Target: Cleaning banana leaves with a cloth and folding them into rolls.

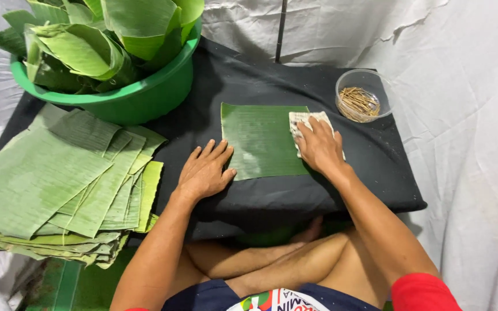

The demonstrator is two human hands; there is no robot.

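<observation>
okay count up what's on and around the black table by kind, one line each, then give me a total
Green basin of leaves: 1
Stack of cut banana leaves: 1
Single leaf piece on the black table, left hand at its edge: 1
White cloth under the right hand: 1
Clear bowl of small sticks: 1
Total: 5

Bright even overhead light, soft shadows; sharp focus, slight wide-angle bending at edges
</observation>
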